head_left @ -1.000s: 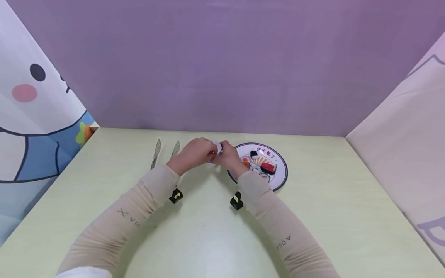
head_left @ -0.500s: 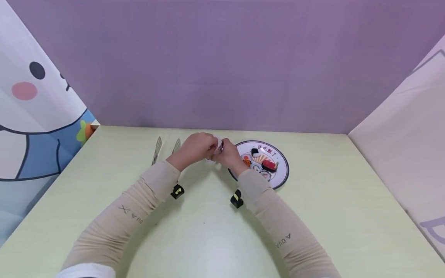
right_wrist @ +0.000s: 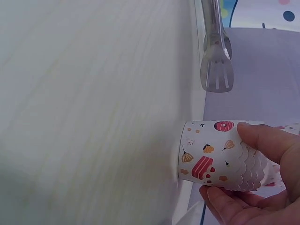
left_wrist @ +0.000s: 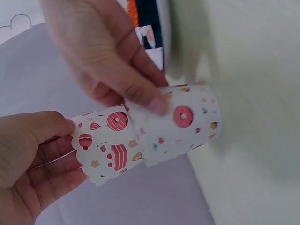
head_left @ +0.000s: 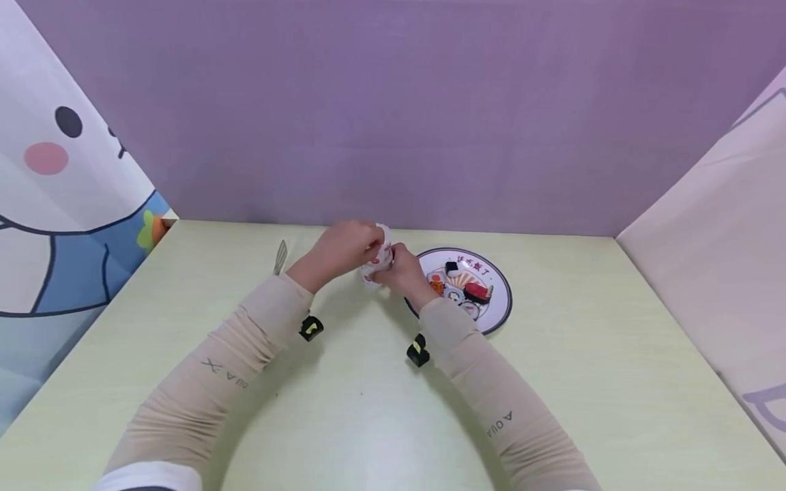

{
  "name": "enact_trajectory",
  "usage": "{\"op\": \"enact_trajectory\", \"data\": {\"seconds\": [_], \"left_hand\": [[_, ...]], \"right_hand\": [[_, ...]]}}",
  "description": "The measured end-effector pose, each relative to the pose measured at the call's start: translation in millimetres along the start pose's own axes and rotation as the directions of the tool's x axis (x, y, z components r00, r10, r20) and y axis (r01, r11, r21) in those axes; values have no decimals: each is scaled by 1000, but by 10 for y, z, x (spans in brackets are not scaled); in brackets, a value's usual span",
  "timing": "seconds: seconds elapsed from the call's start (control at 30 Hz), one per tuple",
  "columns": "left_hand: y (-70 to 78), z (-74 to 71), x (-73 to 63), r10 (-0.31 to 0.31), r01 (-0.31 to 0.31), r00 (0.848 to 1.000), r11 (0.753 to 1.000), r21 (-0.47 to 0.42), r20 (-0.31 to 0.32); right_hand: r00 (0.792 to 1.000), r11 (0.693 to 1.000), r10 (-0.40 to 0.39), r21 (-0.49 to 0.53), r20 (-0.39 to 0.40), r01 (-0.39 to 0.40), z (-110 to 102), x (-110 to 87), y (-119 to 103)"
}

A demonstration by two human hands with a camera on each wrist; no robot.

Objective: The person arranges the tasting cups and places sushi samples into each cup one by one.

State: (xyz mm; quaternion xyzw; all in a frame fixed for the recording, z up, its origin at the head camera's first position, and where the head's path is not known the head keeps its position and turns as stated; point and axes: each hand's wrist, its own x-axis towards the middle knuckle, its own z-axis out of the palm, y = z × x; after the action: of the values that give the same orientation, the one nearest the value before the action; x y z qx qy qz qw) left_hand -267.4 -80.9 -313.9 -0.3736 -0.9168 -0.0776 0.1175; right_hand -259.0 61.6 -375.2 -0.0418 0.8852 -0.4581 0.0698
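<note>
White paper baking cups with red and orange dessert prints are stacked between both hands. The right hand [head_left: 404, 276] holds the lower stack of cups [right_wrist: 206, 157], its thumb on one side and fingers on the other; several scalloped rims show in the right wrist view. With thumb and fingers, the left hand [head_left: 340, 252] pinches the scalloped rim of the top cup [left_wrist: 110, 140], which sits partly out of the stack. In the left wrist view the two hands face each other along the row of cups. The inside of the stack is hidden.
Right of the hands lies a white plate [head_left: 500, 317] with a dark rim and colourful sushi shapes. Metal tongs [right_wrist: 218, 68] lie left of the cups, partly behind the left arm in the head view. A purple backdrop [head_left: 393, 136] rises behind the table [head_left: 368, 423].
The left hand has moved up and away from the right hand, drawing the top cup partly out of the stack. The right hand has stayed nearly in place.
</note>
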Motion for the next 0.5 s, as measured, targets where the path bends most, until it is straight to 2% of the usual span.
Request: {"op": "enact_trajectory", "data": {"seconds": [0.27, 0.5], "left_hand": [[-40, -170, -53, 14, -15, 998, 1000, -18, -66], [-108, -245, -100, -53, 52, 997, 998, -22, -48]], "right_hand": [[1000, 1000, 16, -19, -12, -16, 7, 32, 8], [999, 999, 32, -39, -26, -33, 6, 42, -2]]}}
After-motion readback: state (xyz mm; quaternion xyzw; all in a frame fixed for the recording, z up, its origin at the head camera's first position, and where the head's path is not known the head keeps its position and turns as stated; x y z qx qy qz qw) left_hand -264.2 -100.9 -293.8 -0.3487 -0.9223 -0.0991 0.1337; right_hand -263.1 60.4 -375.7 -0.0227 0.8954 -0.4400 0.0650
